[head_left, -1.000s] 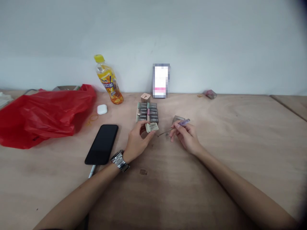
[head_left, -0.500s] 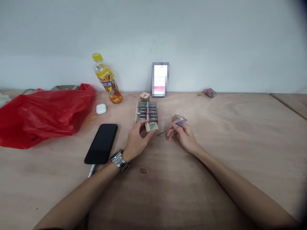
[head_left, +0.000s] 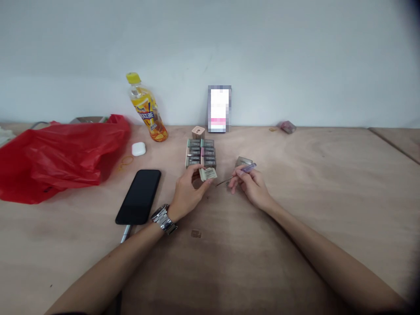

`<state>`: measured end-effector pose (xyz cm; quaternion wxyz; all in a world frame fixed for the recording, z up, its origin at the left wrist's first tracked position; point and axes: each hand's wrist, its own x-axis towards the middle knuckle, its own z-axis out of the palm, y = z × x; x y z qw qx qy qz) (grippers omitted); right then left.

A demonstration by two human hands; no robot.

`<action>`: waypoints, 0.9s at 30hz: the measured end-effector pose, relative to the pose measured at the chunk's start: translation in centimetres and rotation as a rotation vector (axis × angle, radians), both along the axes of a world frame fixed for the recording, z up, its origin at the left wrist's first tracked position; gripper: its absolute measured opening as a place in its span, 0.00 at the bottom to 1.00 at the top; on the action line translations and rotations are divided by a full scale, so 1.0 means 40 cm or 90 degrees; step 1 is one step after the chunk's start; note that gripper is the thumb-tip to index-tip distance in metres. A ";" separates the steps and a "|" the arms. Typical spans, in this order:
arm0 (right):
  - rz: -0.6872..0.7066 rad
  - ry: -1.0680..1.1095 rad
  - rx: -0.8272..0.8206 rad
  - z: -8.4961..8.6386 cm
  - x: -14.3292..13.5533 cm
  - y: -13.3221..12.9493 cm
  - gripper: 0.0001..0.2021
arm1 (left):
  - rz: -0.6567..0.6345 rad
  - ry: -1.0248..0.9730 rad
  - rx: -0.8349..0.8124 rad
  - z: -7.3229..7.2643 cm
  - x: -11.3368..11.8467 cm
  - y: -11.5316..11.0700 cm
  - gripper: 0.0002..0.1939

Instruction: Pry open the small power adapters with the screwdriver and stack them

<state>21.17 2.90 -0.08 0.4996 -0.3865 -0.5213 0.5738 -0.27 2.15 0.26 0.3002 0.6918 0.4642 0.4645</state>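
My left hand (head_left: 186, 190), with a metal watch on its wrist, is closed on a small pale boxy part (head_left: 208, 174), pinched between thumb and fingers. In my right hand (head_left: 252, 186) is a slim screwdriver (head_left: 248, 167) with a translucent purple handle. Its thin shaft points left, the tip just short of the pale part. A smoky translucent cover (head_left: 244, 160) lies behind my right fingers. Just beyond my left hand stand several small boxes (head_left: 201, 152) in two columns, with smoky clear fronts. A tiny dark bit (head_left: 208, 197) lies on the table, perhaps a screw.
A black phone (head_left: 139, 197) and a white earbud case (head_left: 138, 149) lie to the left, near a red plastic bag (head_left: 65, 157). Along the wall stand a drink bottle (head_left: 148, 109), a beige plug adapter (head_left: 198, 132) and a lit phone (head_left: 219, 108). A pinkish lump (head_left: 287, 127) sits back right.
Hardly anything differs. The pale part and the screwdriver have shifted very slightly to the right; both hands keep their grip.
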 end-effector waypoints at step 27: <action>-0.053 0.032 0.086 0.063 -0.018 -0.013 0.14 | -0.045 0.179 0.145 0.012 0.005 -0.016 0.19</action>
